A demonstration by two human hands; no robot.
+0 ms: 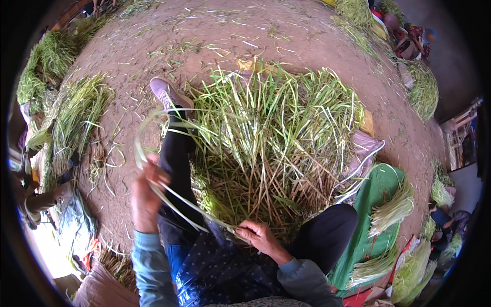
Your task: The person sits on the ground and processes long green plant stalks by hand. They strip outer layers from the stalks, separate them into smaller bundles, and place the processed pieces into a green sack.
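Observation:
My left hand (149,192), slightly blurred, grips long pale-green plant stalks (184,209) at the left, above my outstretched leg. The stalks run down across my lap to my right hand (261,236), whose thumb and fingers pinch their other end. Their leafy part curves up from my left hand, blurred. In front of me, between my legs, lies a large heap of long green stalks (253,130) with brownish lower ends. A dark dotted apron (226,268) covers my lap.
At the right, bundles of pale stalks (391,207) lie on a green woven sack (379,184). More green bundles (76,119) lie at the left. Loose stalks litter the earthen floor (238,42). Other people (410,42) sit near heaps at the upper right; others are at the edges.

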